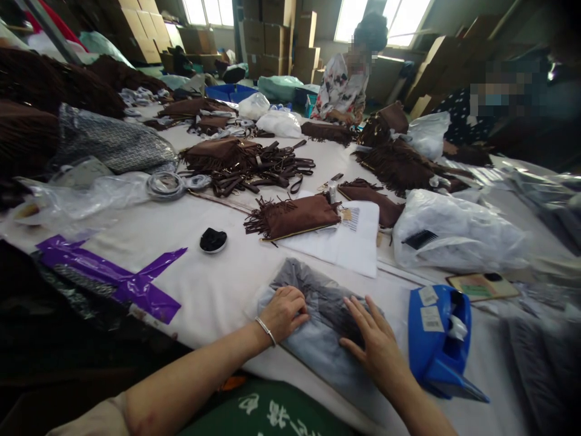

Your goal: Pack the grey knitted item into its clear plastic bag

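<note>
Head view, near edge of the white cloth-covered worktop (218, 284). I am pressing both hands onto a grey folded garment sealed in a clear plastic bag (318, 303), which is lying flat on the worktop directly in front of me. My left hand (285, 312), with a thin silver bangle at the wrist, is resting on the bag's left end, its fingers curled loosely under and gripping nothing that I can make out. My right hand (374, 345) is lying palm down on the bag's right part, its fingers (358, 312) spread open and flat. Just beside my right hand a blue plastic tape dispenser (438, 342) is standing on the worktop. Beyond the bag a brown fringed suede pouch (295, 217) is lying partly on a white sheet (349, 245). A small black-filled dish (213, 240) is sitting to the left, and purple tape strips (109, 275) are stuck further left. A person in a floral top (340, 88) is working at the far side.
</note>
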Tool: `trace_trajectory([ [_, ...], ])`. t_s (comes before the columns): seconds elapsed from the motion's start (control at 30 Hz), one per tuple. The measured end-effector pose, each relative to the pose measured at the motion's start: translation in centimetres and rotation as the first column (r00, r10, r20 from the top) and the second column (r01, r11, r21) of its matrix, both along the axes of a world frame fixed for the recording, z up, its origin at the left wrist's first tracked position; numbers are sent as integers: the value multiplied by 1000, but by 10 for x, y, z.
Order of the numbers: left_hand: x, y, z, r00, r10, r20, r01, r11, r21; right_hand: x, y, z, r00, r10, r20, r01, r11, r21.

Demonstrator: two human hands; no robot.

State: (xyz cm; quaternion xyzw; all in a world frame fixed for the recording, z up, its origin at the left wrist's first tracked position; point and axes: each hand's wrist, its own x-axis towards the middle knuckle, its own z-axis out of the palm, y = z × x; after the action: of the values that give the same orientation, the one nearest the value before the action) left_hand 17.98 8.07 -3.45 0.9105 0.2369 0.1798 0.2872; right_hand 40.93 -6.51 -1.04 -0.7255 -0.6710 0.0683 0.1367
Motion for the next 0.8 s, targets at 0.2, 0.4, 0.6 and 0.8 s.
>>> trace_trajectory([
  [0.2, -32, 15, 6, 994, 112, 2, -112, 993, 29, -3, 8, 8, 950, -196, -244, 233, 963, 135],
  [0.4, -49, 31, 4, 967, 255, -14, -255, 964, -77, -53, 62, 41, 857, -111, -502, -38, 960, -278],
  [0.6, -43, 28, -5, 935, 353, 29, -345, 927, -148, -98, 127, 43, 887, 99, -452, -280, 892, -354],
  [0.8, -45, 25, -10, 920, 390, 37, -376, 907, -190, -102, 143, 40, 891, 227, -393, -393, 819, -418],
])
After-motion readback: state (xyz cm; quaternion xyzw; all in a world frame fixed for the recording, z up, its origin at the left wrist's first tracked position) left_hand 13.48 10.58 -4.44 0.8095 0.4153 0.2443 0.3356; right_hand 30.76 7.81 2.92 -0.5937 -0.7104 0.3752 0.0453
